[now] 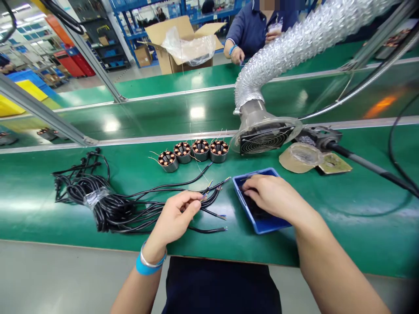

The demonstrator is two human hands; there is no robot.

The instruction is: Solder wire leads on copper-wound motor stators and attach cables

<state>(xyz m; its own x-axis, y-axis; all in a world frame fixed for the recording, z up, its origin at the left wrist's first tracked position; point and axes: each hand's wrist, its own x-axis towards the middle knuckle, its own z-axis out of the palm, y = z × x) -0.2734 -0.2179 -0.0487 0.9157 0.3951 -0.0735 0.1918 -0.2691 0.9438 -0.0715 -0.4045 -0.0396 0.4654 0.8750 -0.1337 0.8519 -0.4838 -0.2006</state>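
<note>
My left hand [178, 216] pinches the stripped end of a black cable, whose thin coloured wires poke out past the fingertips. Other black cables [144, 211] fan out around it from a tied bundle [108, 200] on the left. Inside a blue plastic bin [273, 226], the bent fingers of my right hand [266, 192] reach among small dark pieces [253, 207]. Its fingertips are close together, and what they hold, if anything, is hidden. Several motor stators [200, 150] with copper windings stand in a row behind the cables.
A fume extractor fan [266, 140] on a silver duct [278, 52] hangs behind the bin. To its right are a tan round container [299, 158], a dirty square pad [335, 163] and a dark rod-like tool [363, 161]. Across the bench, a co-worker [252, 30] stands near an open cardboard box [166, 61].
</note>
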